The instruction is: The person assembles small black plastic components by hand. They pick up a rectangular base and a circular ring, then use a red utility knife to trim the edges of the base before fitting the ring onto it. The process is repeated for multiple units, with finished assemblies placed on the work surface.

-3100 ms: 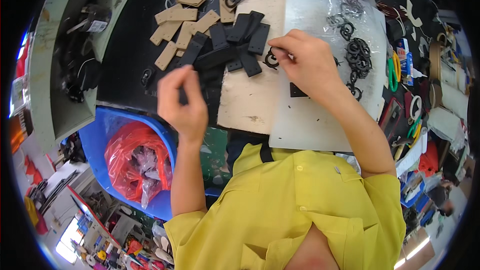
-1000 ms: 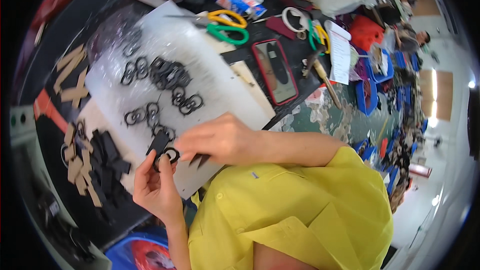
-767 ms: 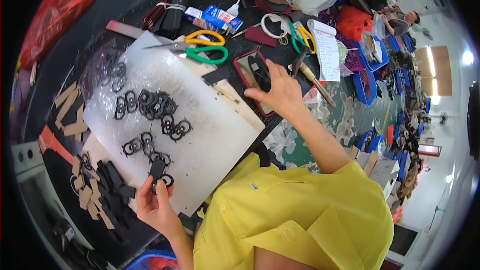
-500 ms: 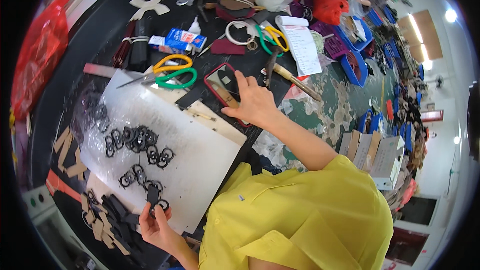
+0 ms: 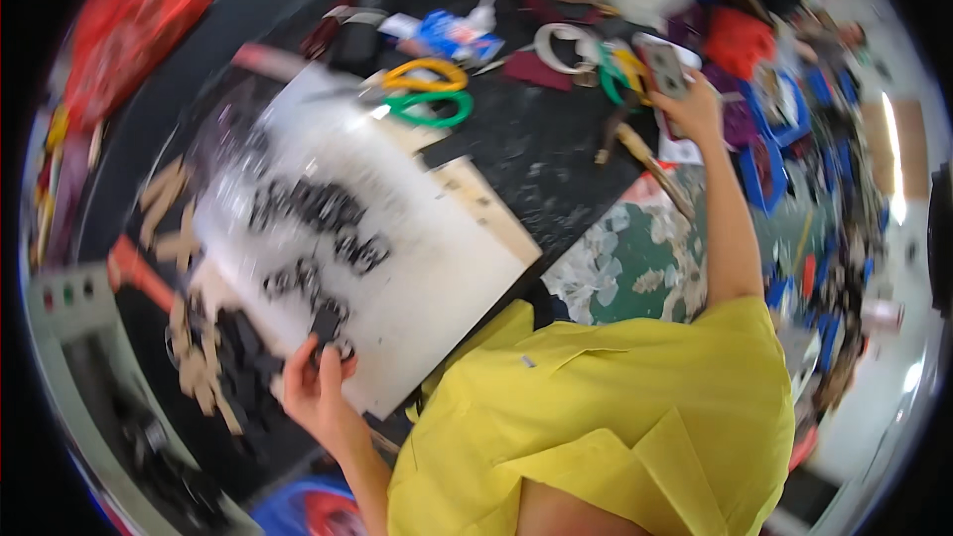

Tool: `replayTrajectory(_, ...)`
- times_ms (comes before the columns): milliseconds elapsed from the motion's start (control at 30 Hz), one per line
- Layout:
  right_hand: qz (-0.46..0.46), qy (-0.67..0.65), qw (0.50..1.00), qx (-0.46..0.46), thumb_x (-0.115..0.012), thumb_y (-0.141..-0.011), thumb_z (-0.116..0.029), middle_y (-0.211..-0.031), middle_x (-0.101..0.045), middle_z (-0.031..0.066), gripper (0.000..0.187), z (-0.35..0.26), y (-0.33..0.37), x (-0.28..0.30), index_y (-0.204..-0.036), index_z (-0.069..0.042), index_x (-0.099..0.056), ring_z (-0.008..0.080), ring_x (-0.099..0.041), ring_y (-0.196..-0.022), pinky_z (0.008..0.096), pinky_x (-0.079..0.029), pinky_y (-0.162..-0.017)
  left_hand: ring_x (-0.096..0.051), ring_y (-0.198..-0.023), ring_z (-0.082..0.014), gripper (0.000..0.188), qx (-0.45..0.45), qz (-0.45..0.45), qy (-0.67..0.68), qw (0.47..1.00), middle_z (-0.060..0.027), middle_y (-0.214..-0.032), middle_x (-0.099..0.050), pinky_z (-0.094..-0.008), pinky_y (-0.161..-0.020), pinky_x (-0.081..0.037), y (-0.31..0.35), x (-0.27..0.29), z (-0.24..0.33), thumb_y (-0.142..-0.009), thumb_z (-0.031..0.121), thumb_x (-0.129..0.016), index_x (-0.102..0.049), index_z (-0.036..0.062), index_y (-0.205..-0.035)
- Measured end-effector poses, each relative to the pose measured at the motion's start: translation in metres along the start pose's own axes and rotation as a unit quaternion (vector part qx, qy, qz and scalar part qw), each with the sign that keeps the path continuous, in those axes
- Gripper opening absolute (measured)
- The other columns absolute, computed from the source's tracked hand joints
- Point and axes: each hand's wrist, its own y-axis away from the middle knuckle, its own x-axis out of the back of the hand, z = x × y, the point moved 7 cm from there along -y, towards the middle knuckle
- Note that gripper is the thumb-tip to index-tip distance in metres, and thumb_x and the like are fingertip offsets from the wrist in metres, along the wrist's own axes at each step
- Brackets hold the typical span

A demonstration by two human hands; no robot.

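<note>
1. Fingers (image 5: 336, 365) of the left hand (image 5: 320, 392) are pinched together on a small black cut piece (image 5: 326, 323), held over the near edge of the white sheet (image 5: 427, 268).
2. Right hand (image 5: 693, 111) is up at the far right edge of the table (image 5: 541, 144), fingers wrapped round a dark flat phone-like device (image 5: 665, 67).
3. Change noted: half a second ago the right hand rested on that device where it lay on the black table beside the sheet; now the device is lifted clear and carried rightward. Left hand has kept its pinch on the black piece throughout.
4. My reading: work on the black pieces is paused; only the left hand remains with them.
5. More black ring-shaped pieces (image 5: 308, 208) lie scattered on the sheet's middle, blurred.
6. Scissors with yellow and green handles (image 5: 427, 91) lie at the sheet's far corner.
7. Blue-and-white small package (image 5: 452, 32) lies beyond the scissors; its label is too blurred to make out.
8. Red bag (image 5: 134, 30) sits at the far left corner.
</note>
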Motion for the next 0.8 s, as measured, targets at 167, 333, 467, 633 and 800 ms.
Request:
replayTrajectory(167, -0.039, -0.047, 0.998, 0.027, -0.073, -0.074, -0.038, -0.111, -0.061, 0.0173, 0.057, -0.046, 0.025, 0.007, -0.118, -0.003, -0.057, 0.0285, -0.059, -0.102, 0.0366, -0.046, -0.086, -0.062, -0.072, -0.0112, 0.024, 0.055, -0.064, 0.097, 0.992, -0.0076, -0.084, -0.064, -0.0239, -0.067, -0.052, 0.002, -0.002, -0.006, -0.083, 0.005, -0.063, -0.06, -0.002, -0.106)
replayTrajectory(333, -0.101, -0.327, 0.827, 0.446, -0.073, -0.073, -0.003, -0.108, -0.064, 0.011, 0.042, -0.295, 0.172, 0.048, -0.113, -0.003, -0.061, 0.016, -0.062, -0.091, 0.0279, -0.049, -0.076, -0.061, -0.073, -0.0077, 0.022, 0.031, -0.096, 0.144, 0.985, -0.0056, -0.079, -0.065, -0.0209, -0.065, -0.048, 0.01, -0.015, -0.012, -0.083, 0.006, -0.063, -0.061, -0.0025, -0.103)
replayTrajectory(467, -0.069, -0.356, 0.641, 0.676, -0.072, -0.062, -0.005, -0.095, -0.065, 0.0139, 0.035, -0.397, 0.275, 0.075, -0.096, -0.004, -0.067, 0.0127, -0.054, -0.051, 0.0197, -0.044, -0.043, -0.061, -0.08, -0.0089, 0.025, 0.029, -0.163, 0.216, 0.962, -0.0067, -0.089, -0.065, -0.0227, -0.071, -0.049, 0.024, -0.026, -0.002, -0.086, 0.005, -0.059, -0.058, -0.0038, -0.11)
replayTrajectory(633, -0.117, -0.487, 0.638, 0.585, -0.073, -0.07, -0.005, -0.075, -0.063, 0.0098, 0.018, -0.424, 0.28, 0.067, -0.086, -0.001, -0.066, 0.0152, -0.055, -0.051, 0.0233, -0.04, -0.043, -0.061, -0.092, -0.0157, 0.029, -0.166, 0.013, -0.112, 0.98, -0.0093, -0.104, -0.064, -0.0275, -0.078, -0.049, -0.006, 0.107, -0.004, -0.083, 0.003, -0.058, -0.06, 0.0005, -0.112)
replayTrajectory(800, -0.333, -0.471, 0.729, 0.369, -0.07, -0.079, -0.01, -0.066, -0.058, 0.0058, 0.013, -0.396, 0.265, 0.016, -0.084, 0.001, -0.064, 0.0113, -0.053, -0.052, 0.022, -0.038, -0.045, -0.062, -0.088, -0.0293, 0.028, -0.202, 0.392, -0.507, 0.74, -0.0144, -0.098, -0.065, -0.0343, -0.08, -0.047, -0.004, 0.301, -0.057, -0.079, 0.023, -0.069, -0.067, 0.0024, -0.098)
